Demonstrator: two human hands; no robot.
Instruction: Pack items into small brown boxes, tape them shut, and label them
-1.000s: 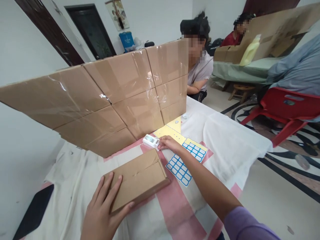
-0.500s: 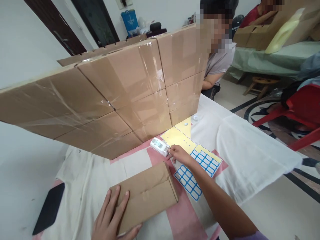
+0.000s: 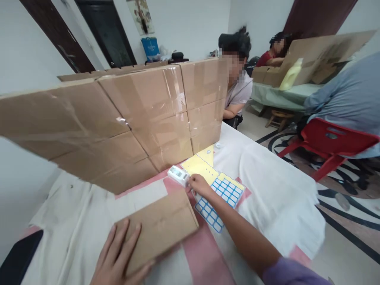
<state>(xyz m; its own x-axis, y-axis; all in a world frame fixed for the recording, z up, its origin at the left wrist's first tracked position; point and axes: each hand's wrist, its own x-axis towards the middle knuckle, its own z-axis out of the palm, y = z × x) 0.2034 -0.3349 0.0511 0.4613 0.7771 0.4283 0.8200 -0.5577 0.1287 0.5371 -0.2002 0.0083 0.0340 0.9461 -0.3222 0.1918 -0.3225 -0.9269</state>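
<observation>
A flat brown cardboard box (image 3: 162,225) lies at an angle on the cloth-covered table. My left hand (image 3: 114,253) grips its near left end, fingers over the top and thumb along the near side. Farther off, my right hand (image 3: 200,185) has its fingers closed at the right end of a small white box (image 3: 177,175) with a printed top; the fingertips are partly hidden. Under my right forearm are sheets of blue-bordered white labels (image 3: 210,213). Beyond the hand lies a yellow sheet (image 3: 202,165).
A wall of taped cardboard boxes (image 3: 142,114) stands across the table's back. A dark flat object (image 3: 22,257) is at the lower left. One person (image 3: 237,91) is behind the wall's right end; another sits on a red chair (image 3: 341,138). A yellow bottle (image 3: 292,75) stands on another table.
The view has shifted, showing more of the room on the right. Both hands keep their places, left on the cardboard box and right at the white box.
</observation>
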